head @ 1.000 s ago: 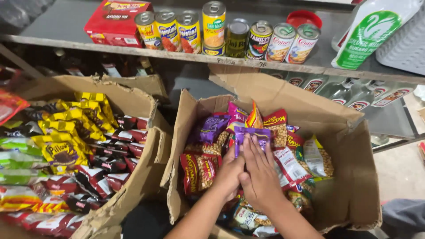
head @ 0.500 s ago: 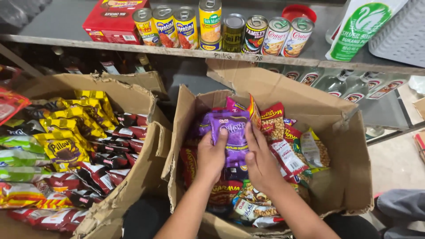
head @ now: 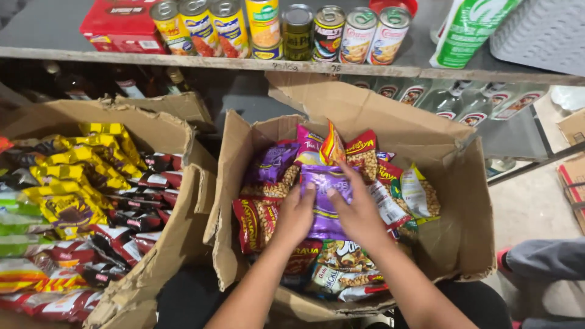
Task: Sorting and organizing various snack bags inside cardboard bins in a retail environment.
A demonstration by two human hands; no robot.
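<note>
Left hand (head: 297,213): grips the left edge of a purple packet (head: 327,201), fingers curled over it.
Right hand (head: 359,210): grips the packet's right edge, thumb on its front.
Purple packet: upright, in the middle of the open box (head: 463,201), above the red nut packets (head: 256,222).
Left box (head: 177,244): torn, full of yellow and dark red packets.
Shelf (head: 183,61): above both boxes, with a row of cans (head: 265,24) and a red carton (head: 122,21).

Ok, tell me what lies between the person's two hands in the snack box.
In the head view, a purple snack packet lies between the left hand and the right hand; both hands press its sides, over the other packets in the cardboard box.
</note>
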